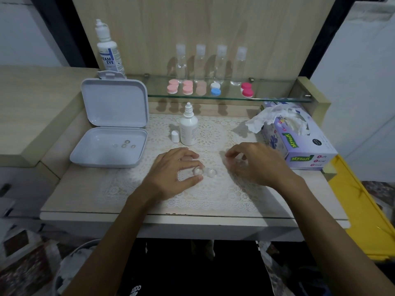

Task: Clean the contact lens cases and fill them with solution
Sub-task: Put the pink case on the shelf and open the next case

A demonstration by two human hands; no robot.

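Between the two hands on the tabletop (85, 189) lies a clear lens case (205, 171) with both wells uncapped. Left hand (173, 171) pinches its near well; right hand (254, 163) pinches a clear cap (240, 162). Beyond the left hand stands an uncapped solution bottle (188, 127), so filling seems still ahead; five cases wait on the shelf (277, 98).

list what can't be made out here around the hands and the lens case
Head view only:
- What the right hand holds: clear, blurred, half hidden by its fingers.
- Whether the clear lens case holds solution: too small, transparent.
- Its left well: partly covered by the left hand.
- Small rings in the white box: too small to identify.
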